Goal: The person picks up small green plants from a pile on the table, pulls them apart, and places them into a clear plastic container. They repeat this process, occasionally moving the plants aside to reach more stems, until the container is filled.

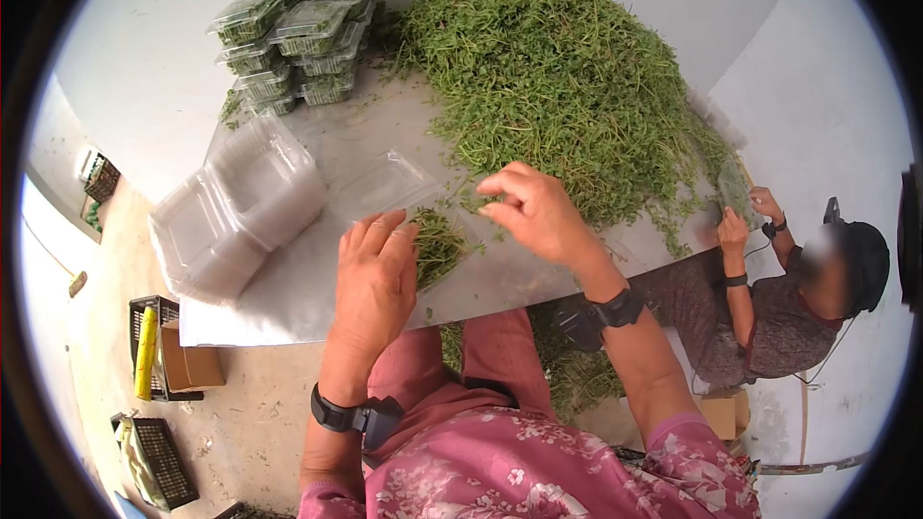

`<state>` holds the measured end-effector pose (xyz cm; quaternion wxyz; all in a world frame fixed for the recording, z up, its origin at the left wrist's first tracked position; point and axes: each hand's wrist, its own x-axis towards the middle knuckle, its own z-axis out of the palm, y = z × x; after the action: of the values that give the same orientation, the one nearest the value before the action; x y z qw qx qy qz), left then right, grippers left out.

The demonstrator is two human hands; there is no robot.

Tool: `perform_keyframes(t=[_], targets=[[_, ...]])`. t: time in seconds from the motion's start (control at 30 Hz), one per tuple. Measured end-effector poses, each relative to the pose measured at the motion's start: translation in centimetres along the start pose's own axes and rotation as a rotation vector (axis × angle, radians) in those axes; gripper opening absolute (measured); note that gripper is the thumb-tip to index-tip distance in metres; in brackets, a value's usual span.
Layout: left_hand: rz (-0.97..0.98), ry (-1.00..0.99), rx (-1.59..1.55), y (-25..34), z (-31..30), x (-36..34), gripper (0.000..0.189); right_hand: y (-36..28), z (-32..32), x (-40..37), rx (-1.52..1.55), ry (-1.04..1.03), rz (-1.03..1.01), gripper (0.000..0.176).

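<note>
A clear plastic clamshell box stands unfolded before me, its lid [389,183] lying toward the back. Green leafy sprigs [438,248] fill the near half. My left hand [373,264] rests at the left side of this box, fingers stretched out over its edge and touching the greens. Above the box's right side is my right hand [534,210], with fingers bent and a gap between thumb and fingertips. Some green bits show near those fingertips; I see none clearly gripped. Behind it rises a large heap of loose greens [567,86].
A nested stack of unfolded clear boxes [236,202] sits left on the metal table [288,322]. Filled, closed boxes [308,29] are piled at the back left. A co-worker [788,308] handles a clear box at right. Crates [168,461] stand on the floor.
</note>
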<state>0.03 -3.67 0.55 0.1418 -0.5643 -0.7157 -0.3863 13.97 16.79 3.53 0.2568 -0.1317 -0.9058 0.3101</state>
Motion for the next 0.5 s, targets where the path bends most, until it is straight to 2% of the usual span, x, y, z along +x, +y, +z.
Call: perform_keyframes(t=[0.07, 0.17, 0.27, 0.37, 0.5], targets=[[-0.001, -0.007, -0.005, 0.0, 0.0, -0.3, 0.027, -0.6, 0.5, 0.3, 0.053, -0.034, 0.035, 0.014], [0.024, -0.043, -0.027, 0.5, 0.4, -0.8, 0.029, 2.8, 1.1, 0.7, -0.142, -0.067, 0.080, 0.016], [0.046, -0.130, -0.022, 1.5, 1.1, -1.1, 0.036, 4.7, 2.1, -0.2, -0.380, -0.200, 0.122, 0.014], [0.050, -0.237, 0.051, 1.6, 1.9, -1.7, 0.044, 6.1, 3.7, -1.5, -0.419, -0.144, 0.109, 0.010], [0.071, -0.296, 0.137, 0.9, 3.0, -2.4, 0.044, 5.8, 3.5, -1.2, -0.466, -0.205, 0.143, 0.006]])
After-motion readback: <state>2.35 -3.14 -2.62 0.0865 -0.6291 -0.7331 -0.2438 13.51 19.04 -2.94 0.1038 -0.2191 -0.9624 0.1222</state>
